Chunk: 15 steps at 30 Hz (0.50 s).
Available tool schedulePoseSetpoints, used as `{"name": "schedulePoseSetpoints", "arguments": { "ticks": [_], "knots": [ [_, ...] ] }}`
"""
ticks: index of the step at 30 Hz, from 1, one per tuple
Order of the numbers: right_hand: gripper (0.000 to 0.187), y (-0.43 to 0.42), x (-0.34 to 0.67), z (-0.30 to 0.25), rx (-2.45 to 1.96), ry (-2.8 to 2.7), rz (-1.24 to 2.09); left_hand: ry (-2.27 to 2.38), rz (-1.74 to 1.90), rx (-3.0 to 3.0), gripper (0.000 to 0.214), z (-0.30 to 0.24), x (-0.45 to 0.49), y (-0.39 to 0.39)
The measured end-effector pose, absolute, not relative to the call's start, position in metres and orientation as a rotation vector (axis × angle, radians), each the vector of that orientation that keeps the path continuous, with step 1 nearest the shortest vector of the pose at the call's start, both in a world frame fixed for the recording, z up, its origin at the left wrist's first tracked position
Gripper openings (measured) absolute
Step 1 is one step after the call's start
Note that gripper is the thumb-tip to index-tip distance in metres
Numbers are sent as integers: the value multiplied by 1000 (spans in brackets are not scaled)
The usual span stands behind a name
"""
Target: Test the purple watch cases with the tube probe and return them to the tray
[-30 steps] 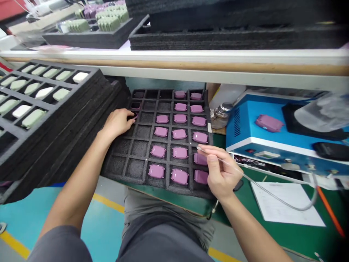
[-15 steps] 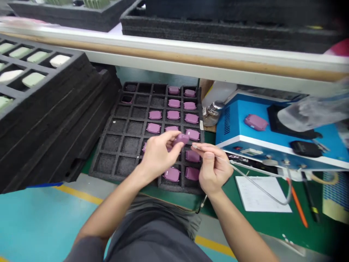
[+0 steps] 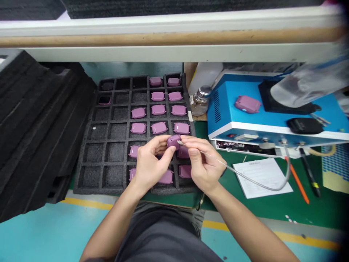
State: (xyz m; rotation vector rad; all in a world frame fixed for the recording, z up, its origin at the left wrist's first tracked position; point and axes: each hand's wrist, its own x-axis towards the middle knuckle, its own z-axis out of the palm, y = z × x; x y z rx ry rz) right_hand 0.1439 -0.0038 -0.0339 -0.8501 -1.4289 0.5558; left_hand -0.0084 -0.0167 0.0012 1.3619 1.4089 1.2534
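Mauve rounded plastic case (image 3: pixel 173 142) held up over black foam tray

The case sits clear of its cell, above the near right rows of the black foam grid tray (image 3: pixel 94 153), cupped by the person's left hand (image 3: pixel 151 163), whose fingers curl together around it. The right hand (image 3: pixel 204 165) has thumb and forefinger pressed together, pinching a thin grey tube (image 3: pixel 245 174) whose metal tip lies just beside the case's right edge. Matching mauve cases fill the tray's far right cells, while its left cells hold none. To the right, a blue metal-cased bench machine (image 3: pixel 272 91) carries another mauve case (image 3: pixel 247 104), and a white paper sheet (image 3: pixel 261 178) and an orange pen (image 3: pixel 300 183) lie on a green bench mat (image 3: pixel 308 207). Stacked black foam trays (image 3: pixel 35 120) rise at left, above a teal floor (image 3: pixel 40 233).
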Motion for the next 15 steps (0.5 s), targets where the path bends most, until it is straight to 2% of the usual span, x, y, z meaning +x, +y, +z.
{"name": "schedulePoseSetpoints", "arguments": {
  "ticks": [15],
  "knots": [
    [16,-3,143,-34,-867,-1422,552,1400,1237,1390,24,-1,-9,-18]
  ]
}}
